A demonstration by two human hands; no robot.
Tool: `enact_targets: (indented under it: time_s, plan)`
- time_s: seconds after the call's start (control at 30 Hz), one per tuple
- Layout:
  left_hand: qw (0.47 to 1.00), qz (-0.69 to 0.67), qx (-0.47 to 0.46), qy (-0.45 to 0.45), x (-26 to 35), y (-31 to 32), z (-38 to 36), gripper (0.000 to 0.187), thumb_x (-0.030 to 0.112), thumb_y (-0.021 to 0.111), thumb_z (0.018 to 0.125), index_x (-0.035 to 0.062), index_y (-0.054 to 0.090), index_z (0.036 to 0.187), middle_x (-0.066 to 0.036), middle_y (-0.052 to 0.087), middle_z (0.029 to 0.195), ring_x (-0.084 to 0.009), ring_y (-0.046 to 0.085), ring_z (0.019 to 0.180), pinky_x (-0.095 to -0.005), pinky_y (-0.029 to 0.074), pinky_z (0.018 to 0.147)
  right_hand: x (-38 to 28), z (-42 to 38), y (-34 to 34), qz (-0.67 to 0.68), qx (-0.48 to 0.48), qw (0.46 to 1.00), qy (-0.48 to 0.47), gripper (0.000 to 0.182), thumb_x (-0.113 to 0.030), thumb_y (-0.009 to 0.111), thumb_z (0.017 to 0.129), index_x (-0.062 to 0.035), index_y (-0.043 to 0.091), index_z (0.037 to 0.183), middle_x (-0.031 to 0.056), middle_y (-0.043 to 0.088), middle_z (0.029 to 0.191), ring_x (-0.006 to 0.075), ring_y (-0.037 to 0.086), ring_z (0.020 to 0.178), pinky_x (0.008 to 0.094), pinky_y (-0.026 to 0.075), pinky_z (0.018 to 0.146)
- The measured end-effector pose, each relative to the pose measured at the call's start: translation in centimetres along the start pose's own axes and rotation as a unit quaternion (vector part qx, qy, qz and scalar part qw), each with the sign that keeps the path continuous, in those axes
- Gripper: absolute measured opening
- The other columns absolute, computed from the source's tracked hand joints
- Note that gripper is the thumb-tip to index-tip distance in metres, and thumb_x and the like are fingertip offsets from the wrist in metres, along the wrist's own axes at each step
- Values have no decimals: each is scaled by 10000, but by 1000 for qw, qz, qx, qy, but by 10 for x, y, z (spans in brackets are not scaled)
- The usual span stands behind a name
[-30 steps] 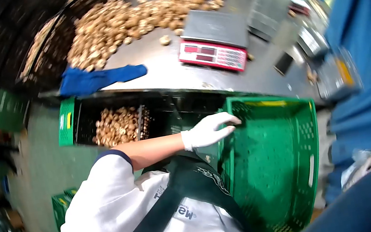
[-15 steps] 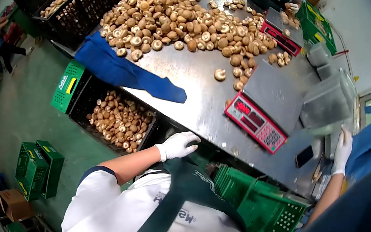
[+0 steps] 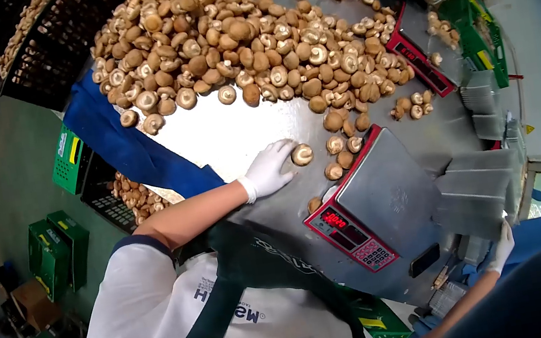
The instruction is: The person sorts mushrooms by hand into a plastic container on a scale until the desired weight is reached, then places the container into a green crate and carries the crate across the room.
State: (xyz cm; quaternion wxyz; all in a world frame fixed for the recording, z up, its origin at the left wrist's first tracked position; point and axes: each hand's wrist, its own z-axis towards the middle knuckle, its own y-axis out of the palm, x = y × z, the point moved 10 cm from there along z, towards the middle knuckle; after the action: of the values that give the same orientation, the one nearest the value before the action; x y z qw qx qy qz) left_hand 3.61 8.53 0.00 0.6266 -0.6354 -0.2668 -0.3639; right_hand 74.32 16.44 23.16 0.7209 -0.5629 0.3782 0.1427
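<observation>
My white-gloved left hand (image 3: 272, 170), newly in over the grey metal table (image 3: 263, 124), loosely spread just beside one round brown-and-cream mushroom (image 3: 302, 155), apparently within reach; white-gloved right hand (image 3: 504, 248) at stacked clear plastic boxes (image 3: 477, 200), grip unclear.

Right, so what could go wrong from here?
Your left hand is right beside a single mushroom and might roll it away. Your right hand is at the edge of the clear plastic trays, so a snag could shift them. Several loose mushrooms lie close to the nearer scale and could disturb its reading if pushed onto it.
</observation>
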Motion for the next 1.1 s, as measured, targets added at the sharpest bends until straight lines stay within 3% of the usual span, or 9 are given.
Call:
enact_targets:
  time_s: [0.23, 0.33, 0.43, 0.53, 0.6, 0.73, 0.83, 0.97, 1.1]
  plan:
    - [997, 80, -16, -10, -13, 51, 35, 733, 233, 754, 750, 62, 452, 1395, -158, 559, 1169, -357, 516, 1090, -426, 421, 974, 37, 19, -59, 76, 104, 991, -42, 357, -188, 517, 1000, 77, 603, 1224, 128, 646, 1169, 222, 594, 1077, 341, 448, 989]
    - [998, 41, -8, -48, -9, 45, 45, 715, 208, 753, 749, 58, 463, 1385, -159, 569, 1152, -360, 520, 1081, -420, 430, 966, -45, -24, -77, 84, 210, 950, -213, 311, -113, 478, 990, 91, 595, 1194, 159, 652, 1141, 265, 604, 1072, 388, 466, 978]
    - [998, 33, 4, -56, -2, 44, 51, 724, 195, 751, 749, 66, 451, 1395, -162, 576, 1143, -360, 525, 1077, -417, 431, 972, -176, -120, 5, -212, 276, 879, -325, 235, -119, 474, 997, 39, 625, 1082, 167, 655, 1019, 295, 619, 956, 417, 490, 880]
    - [999, 5, 13, -31, 9, 42, 62, 777, 199, 776, 740, 68, 426, 1421, -173, 585, 1147, -358, 550, 1078, -411, 448, 967, -149, -167, 111, -60, 29, 924, -377, 225, -59, 460, 976, 62, 639, 1041, 188, 663, 1021, 277, 605, 1020, 441, 492, 916]
    - [999, -38, 13, -14, 17, 38, 65, 803, 204, 790, 734, 60, 414, 1429, -179, 588, 1154, -356, 568, 1064, -411, 463, 953, -136, -208, 186, -165, -63, 910, -375, 139, -81, 543, 937, -17, 662, 966, 117, 676, 978, 310, 607, 983, 471, 451, 962]
    - [991, -125, 51, 21, 27, 10, 54, 855, 177, 842, 701, 52, 422, 1435, -171, 594, 1221, -323, 590, 1124, -386, 466, 989, -125, -264, 260, -123, -274, 919, -256, 170, 0, 600, 827, -14, 655, 988, 147, 654, 1006, 346, 581, 1051, 464, 388, 1054]
    - [975, -212, 59, -23, 17, -10, 38, 857, 118, 867, 697, 46, 431, 1432, -142, 593, 1236, -230, 573, 1182, -345, 461, 1022, -173, -277, 262, -152, -240, 918, -275, 267, -20, 608, 826, 0, 640, 1091, 143, 642, 1093, 323, 565, 1111, 474, 380, 1058]
    - [948, -300, 97, -47, -4, -32, 10, 841, 61, 864, 713, 29, 426, 1429, -121, 587, 1232, -172, 559, 1177, -324, 461, 1031, -188, -295, 270, 88, -148, 980, -100, 392, 22, 551, 830, 43, 595, 1218, 173, 588, 1219, 300, 540, 1166, 389, 372, 1066]
    - [932, -335, 123, -62, -25, -54, -19, 841, 67, 878, 700, -1, 427, 1407, -122, 588, 1237, -182, 578, 1144, -315, 464, 1018, -243, -340, 385, 193, -310, 930, -54, 446, 23, 541, 885, 28, 531, 1332, 145, 566, 1263, 244, 548, 1156, 353, 401, 1032]
